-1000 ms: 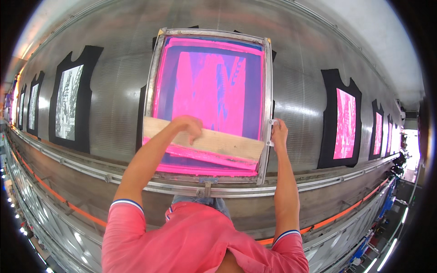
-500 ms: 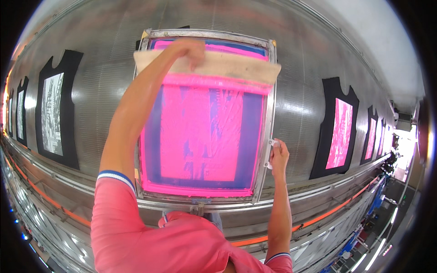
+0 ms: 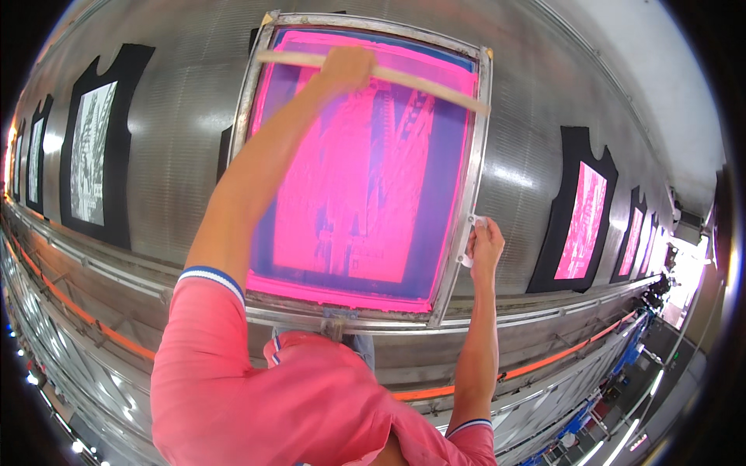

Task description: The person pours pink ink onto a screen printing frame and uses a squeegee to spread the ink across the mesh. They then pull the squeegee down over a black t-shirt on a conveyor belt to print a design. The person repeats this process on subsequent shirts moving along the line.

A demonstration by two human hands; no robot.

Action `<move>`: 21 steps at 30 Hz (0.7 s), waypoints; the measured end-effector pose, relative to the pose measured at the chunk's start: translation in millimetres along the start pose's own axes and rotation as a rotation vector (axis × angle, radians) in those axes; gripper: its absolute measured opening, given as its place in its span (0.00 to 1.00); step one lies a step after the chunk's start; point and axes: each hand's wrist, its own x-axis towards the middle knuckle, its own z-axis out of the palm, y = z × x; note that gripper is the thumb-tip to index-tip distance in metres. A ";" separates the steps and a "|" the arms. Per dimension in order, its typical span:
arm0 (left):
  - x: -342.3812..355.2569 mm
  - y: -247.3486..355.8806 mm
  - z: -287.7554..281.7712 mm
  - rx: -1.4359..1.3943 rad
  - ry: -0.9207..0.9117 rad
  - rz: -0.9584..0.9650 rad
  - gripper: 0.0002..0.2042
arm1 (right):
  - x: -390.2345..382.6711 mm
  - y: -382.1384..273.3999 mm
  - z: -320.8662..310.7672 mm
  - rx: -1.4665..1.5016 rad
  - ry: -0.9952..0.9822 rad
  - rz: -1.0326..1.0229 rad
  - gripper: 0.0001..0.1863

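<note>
My left hand (image 3: 347, 68) is wrapped round the top of a long wooden squeegee (image 3: 435, 92), which lies across the far part of a screen printing frame (image 3: 460, 256). Seen almost edge-on, the squeegee spans nearly the frame's full width. Pink ink (image 3: 311, 210) coats most of the mesh, with blue-purple borders showing at the sides. On the frame's right side, the fingers of my right hand (image 3: 487, 247) close round a small white handle (image 3: 470, 241). The squeegee's blade edge is hidden from above.
The frame stands over a long grey metal table (image 3: 183, 116). A black shirt panel with a white print (image 3: 95, 155) lies left, and one with a pink print (image 3: 583, 221) right; several more follow beyond each. A metal rail and orange strip (image 3: 435, 394) run along the near edge.
The squeegee has turned from showing its broad face to nearly edge-on, still in my left hand. In the picture the frame sits higher and slightly rotated. My right hand keeps its hold.
</note>
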 end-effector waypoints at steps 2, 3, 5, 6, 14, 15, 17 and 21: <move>-49.4 13.9 0.7 -0.017 -0.009 0.003 0.13 | 0.8 -5.0 0.4 -0.022 -0.017 -0.032 0.11; -78.9 28.3 -0.5 -0.033 -0.028 -0.007 0.14 | 0.8 -5.7 -1.9 -0.028 -0.029 -0.033 0.11; -138.9 44.6 13.8 -0.094 0.030 0.024 0.15 | 2.8 -8.7 -3.6 -0.035 -0.063 -0.043 0.11; -170.2 61.6 11.0 -0.096 0.040 0.032 0.16 | 2.0 -9.7 -5.7 -0.068 -0.057 -0.067 0.12; -436.0 165.7 23.0 -0.187 0.156 0.040 0.22 | 9.2 -3.2 6.8 -0.173 0.025 -0.174 0.21; -462.7 176.8 26.4 -0.168 0.137 0.024 0.24 | 11.9 -3.8 6.4 -0.172 0.012 -0.181 0.21; -492.5 191.7 26.5 -0.134 0.175 0.044 0.23 | 17.0 2.5 3.8 -0.235 0.080 -0.211 0.20; -504.0 191.5 16.4 -0.182 0.200 0.039 0.23 | 15.5 1.4 0.4 -0.262 0.214 -0.337 0.20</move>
